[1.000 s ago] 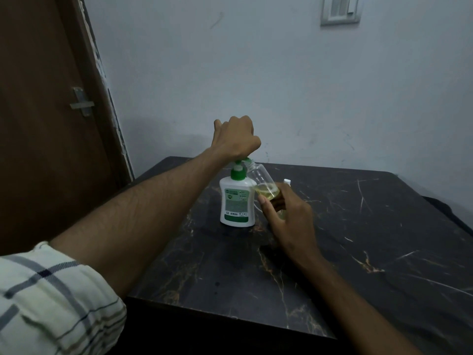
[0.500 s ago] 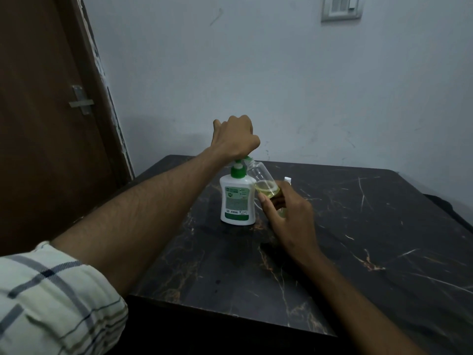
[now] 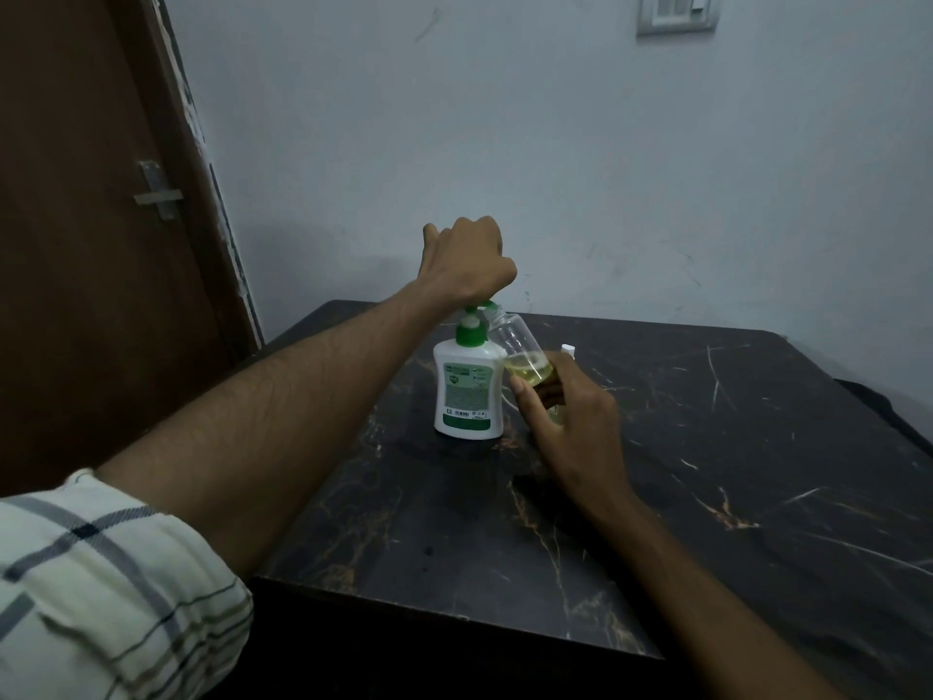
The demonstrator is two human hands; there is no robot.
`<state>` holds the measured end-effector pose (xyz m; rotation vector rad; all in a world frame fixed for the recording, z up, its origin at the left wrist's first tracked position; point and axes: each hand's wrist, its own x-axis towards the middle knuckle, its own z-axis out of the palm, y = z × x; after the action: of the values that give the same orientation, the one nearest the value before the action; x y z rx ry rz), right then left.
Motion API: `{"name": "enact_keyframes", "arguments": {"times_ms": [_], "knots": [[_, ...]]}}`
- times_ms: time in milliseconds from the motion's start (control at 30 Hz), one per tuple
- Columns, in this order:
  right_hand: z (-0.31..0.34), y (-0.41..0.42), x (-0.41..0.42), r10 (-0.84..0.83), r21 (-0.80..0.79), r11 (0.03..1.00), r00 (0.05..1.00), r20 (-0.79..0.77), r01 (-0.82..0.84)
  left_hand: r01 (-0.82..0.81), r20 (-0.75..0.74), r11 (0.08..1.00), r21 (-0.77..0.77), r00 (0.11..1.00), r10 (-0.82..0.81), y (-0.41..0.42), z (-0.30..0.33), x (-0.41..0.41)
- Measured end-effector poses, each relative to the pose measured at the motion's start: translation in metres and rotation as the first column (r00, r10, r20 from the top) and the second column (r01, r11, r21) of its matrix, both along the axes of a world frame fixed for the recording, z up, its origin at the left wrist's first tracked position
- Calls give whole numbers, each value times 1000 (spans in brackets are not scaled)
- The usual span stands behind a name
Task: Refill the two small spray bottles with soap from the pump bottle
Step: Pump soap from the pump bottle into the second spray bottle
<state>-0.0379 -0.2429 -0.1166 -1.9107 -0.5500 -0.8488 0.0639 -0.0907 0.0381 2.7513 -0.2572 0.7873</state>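
Hands (image 3: 467, 262) over dark (marbled) table (image 3: 707, 497).

Dark marble table (image 3: 707, 497), upright pump bottle (image 3: 468, 396)

Pump bottle (image 3: 468, 391): one, white with a green collar, upright on the bench (image 3: 732, 477).
Spray bottles: two. One clear bottle (image 3: 520, 353), tilted, with yellow liquid in its lower part; a second bottle (image 3: 567, 350), mostly hidden behind the right hand, only its white top showing.
Hands: two, left hand (image 3: 467, 262) and right hand (image 3: 575, 431).
Bench: one, dark marble top.
Door (image 3: 91, 234): one, brown, with one metal latch (image 3: 157, 194).
Wall switch plate (image 3: 676, 12): one.
Checked sleeve (image 3: 101, 588): one.
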Motion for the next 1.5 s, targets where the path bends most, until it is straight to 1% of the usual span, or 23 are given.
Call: {"name": "enact_keyframes", "arguments": {"times_ms": [100, 267, 400, 533, 700, 1000, 1133, 1333, 1500], "knots": [[1, 1, 0, -4, -5, 1000, 1000, -1, 4, 0, -11, 1000, -16, 1000, 0, 1, -3, 1], [0, 0, 1, -4, -8, 1000, 1000, -10, 4, 6, 5, 1000, 8, 1000, -6, 1, -1, 1], [0, 1, 2, -14, -8, 1000, 1000, -10, 14, -1, -2, 1000, -11, 1000, 1, 2, -3, 2], [1, 0, 1, -10, -5, 1000, 1000, -16, 10, 5, -4, 1000, 24, 1000, -5, 0, -1, 0], [0, 0, 2, -15, -12, 1000, 1000, -10, 15, 9, -11, 1000, -10, 1000, -9, 1, -1, -1], [-2, 0, 4, -3, -16, 1000, 1000, -6, 3, -5, 1, 1000, -11, 1000, 5, 1, -2, -1], [-1, 0, 3, -7, -12, 1000, 1000, -14, 7, 2, 1, 1000, 23, 1000, -2, 1, 0, -3], [-1, 0, 2, -3, -7, 1000, 1000, 0, 3, -11, -2, 1000, -23, 1000, 11, 1, -3, -1], [-1, 0, 1, 4, -4, 1000, 1000, -5, -4, 1, 0, 1000, 7, 1000, -1, 1, -1, -3]]}}
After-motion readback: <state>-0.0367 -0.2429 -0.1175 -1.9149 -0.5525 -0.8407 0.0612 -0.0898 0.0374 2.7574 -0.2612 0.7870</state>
